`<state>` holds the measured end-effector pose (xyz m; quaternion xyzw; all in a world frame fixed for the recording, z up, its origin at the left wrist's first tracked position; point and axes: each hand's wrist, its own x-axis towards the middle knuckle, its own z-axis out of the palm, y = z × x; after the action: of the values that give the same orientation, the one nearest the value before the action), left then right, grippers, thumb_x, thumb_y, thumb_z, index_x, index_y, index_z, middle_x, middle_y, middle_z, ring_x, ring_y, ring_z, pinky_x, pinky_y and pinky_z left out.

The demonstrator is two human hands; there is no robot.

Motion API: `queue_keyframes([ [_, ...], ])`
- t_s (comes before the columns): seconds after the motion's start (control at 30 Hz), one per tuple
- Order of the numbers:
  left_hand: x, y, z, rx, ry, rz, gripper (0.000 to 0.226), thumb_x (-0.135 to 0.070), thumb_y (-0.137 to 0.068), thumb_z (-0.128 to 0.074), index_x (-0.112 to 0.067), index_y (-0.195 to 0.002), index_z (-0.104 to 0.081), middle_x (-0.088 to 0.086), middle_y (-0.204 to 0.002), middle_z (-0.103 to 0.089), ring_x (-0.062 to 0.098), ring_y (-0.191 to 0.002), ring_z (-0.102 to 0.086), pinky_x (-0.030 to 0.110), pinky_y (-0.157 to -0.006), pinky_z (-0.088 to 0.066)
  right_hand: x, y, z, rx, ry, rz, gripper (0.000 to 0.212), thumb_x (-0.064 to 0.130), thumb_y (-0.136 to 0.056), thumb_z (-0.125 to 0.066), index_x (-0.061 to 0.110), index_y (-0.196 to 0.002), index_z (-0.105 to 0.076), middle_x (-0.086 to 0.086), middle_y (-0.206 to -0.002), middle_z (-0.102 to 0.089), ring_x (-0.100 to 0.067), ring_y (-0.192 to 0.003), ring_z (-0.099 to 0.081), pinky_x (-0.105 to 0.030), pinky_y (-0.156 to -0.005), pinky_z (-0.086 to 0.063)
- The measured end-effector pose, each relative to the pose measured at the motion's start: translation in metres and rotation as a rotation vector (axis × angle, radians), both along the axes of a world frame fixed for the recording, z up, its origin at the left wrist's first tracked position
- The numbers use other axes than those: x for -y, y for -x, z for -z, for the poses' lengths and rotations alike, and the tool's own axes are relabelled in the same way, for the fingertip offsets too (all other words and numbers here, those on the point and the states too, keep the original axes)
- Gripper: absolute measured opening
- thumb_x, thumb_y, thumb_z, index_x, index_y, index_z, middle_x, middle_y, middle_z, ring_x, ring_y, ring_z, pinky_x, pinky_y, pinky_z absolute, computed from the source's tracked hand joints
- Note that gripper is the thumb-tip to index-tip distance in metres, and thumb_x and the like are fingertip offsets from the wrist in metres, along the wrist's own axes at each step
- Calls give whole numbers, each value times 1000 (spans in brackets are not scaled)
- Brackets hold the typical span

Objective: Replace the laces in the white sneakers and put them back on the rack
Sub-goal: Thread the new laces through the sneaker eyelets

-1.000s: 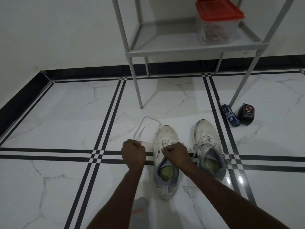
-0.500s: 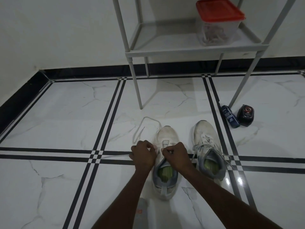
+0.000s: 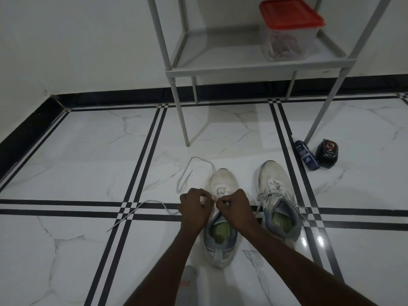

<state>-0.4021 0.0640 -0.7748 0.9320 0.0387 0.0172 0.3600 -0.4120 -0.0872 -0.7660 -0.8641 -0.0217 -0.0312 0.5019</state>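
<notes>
- Your left hand [image 3: 194, 207] and right hand [image 3: 234, 205] both pinched the lace [image 3: 189, 171] over the left sneaker [image 3: 223, 184] on the floor [image 3: 88, 162]
- The other sneaker [image 3: 276, 186] stood just beside it, laced
- The loose lace end could slip back out of the hole if your pinch got weaker
- The long slack on the floor could make a knot

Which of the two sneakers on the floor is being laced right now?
Start at the grey rack by the wall. Two white sneakers lie before it. It is the left sneaker, under both hands, its lace trailing loose; the right sneaker is already laced.
</notes>
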Motion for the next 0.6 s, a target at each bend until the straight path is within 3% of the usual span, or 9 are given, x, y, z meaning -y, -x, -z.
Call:
queue_keyframes([
  [0.13, -10, -3, 3, -44, 28, -146, 22, -47, -86, -58, -32, -70, -55, -9, -77, -64, 17, -78, -65, 46, -77, -55, 2, 1, 0, -16, 10, 8, 44, 19, -90, -67, 4, -50, -61, 5, -43, -37, -6, -42, -43, -12, -46, -25],
  [0.23, -24, -3, 6, -145, -70, -379, 20, -32, -91, -60, -18, -77, -58, 2, -80, -65, 28, -85, -65, 49, -86, -51, 0, 0, 5, -23, 9, 16, 41, 17, -90, -67, 16, -51, -57, 6, -49, -36, -1, -45, -46, -9, -49, -28],
  [0.33, -26, 3, 0, -225, -131, -452, 21, -31, -88, -59, -12, -79, -62, 2, -77, -65, 26, -84, -65, 41, -86, -43, -5, -1, 11, -68, 37, 31, 32, 27, -91, -66, 13, -63, -68, 1, -68, -42, 4, -58, -39, -6, -53, -32],
  [0.43, -17, 7, -17, -250, -67, -445, 14, -28, -84, -62, -13, -83, -62, -3, -80, -63, 23, -86, -61, 37, -84, -37, -4, 0, 6, -57, 53, 43, 40, 21, -91, -67, 19, -53, -52, 3, -56, -34, 3, -50, -34, -9, -50, -29],
  [0.5, -17, 7, -22, -140, -63, -393, 16, -23, -80, -67, -14, -92, -64, 0, -90, -64, 25, -91, -61, 38, -85, -44, -1, 1, -1, -40, 44, 35, 45, 17, -90, -67, 17, -48, -50, 8, -47, -31, -4, -43, -41, -11, -47, -25],
  [0.6, -16, -4, -26, 129, -152, -161, 35, -10, -83, -67, -15, -117, -63, 10, -113, -59, 31, -103, -54, 46, -84, -49, 1, 0, 0, -65, 53, 39, 38, 18, -91, -67, 16, -53, -61, 10, -50, -37, -2, -46, -46, -7, -48, -29],
])
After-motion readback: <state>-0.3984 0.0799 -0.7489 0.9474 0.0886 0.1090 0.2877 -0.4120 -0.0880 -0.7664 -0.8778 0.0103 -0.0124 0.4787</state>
